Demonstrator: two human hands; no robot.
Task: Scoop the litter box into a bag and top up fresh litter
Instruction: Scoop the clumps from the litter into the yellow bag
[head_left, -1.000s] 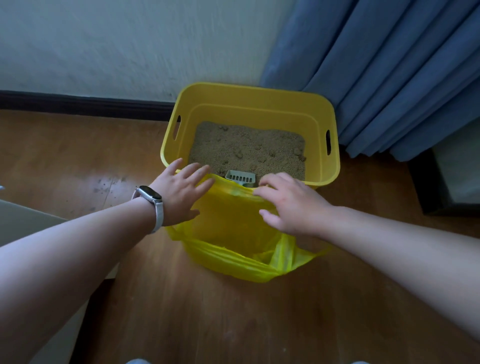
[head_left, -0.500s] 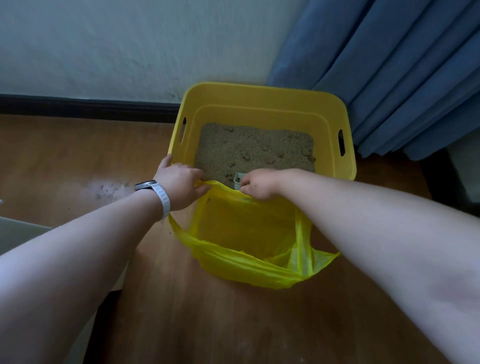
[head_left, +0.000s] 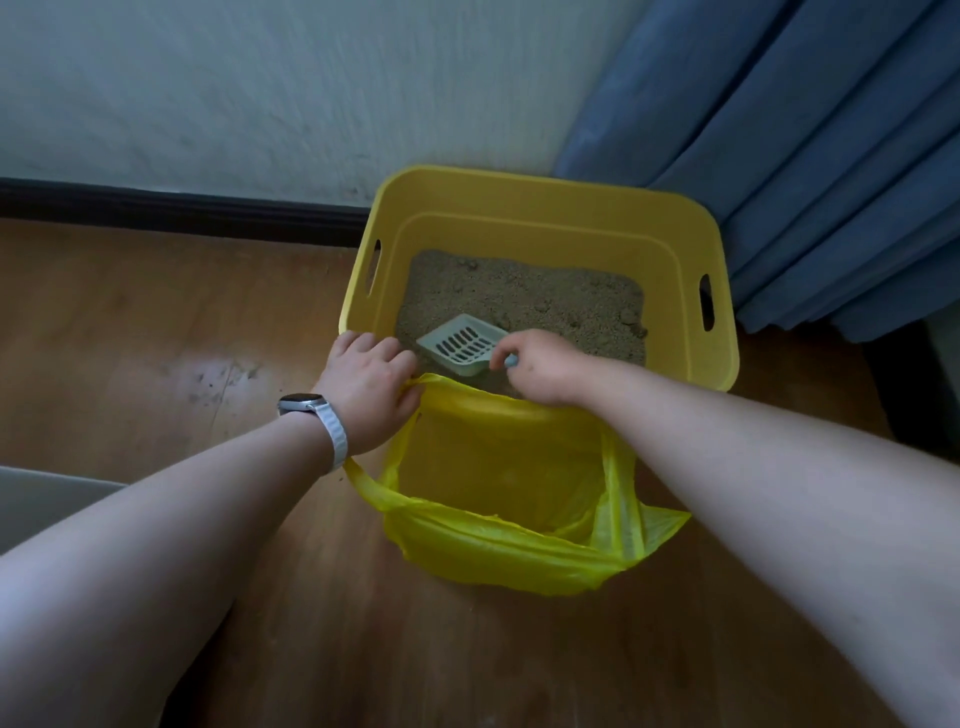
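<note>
Litter box (head_left: 545, 195): a yellow plastic tub with a slot handle in each side wall. It is set on the wooden floor (head_left: 156, 322) in a corner, backed by the pale wall (head_left: 260, 93) and flanked on the right by a blue curtain (head_left: 805, 156).
Plastic bag (head_left: 498, 556): yellow and translucent. It is stood on the floor directly against the near wall of the litter box. Its mouth is held wide, and its far edge is drawn up to the near rim of the box. One loop handle is seen drooping at the right.
Litter (head_left: 545, 296): sandy brown granules are spread over the bottom of the box, with a few darker lumps seen toward the right side.
Left hand (head_left: 366, 395): the fingers are curled over the near-left corner of the rim, and the far edge of the bag is gripped at the thumb side.
Right hand (head_left: 545, 366): reached over the bag's mouth into the box, with the fingertips pinched on the scoop's handle.
Litter scoop (head_left: 460, 343): pale grey with a slotted base. It is held inside the box near the front wall, its bowl pointed away to the left. Contact with the litter cannot be determined.
Wristwatch (head_left: 306, 402): worn on the left wrist on a white strap.
</note>
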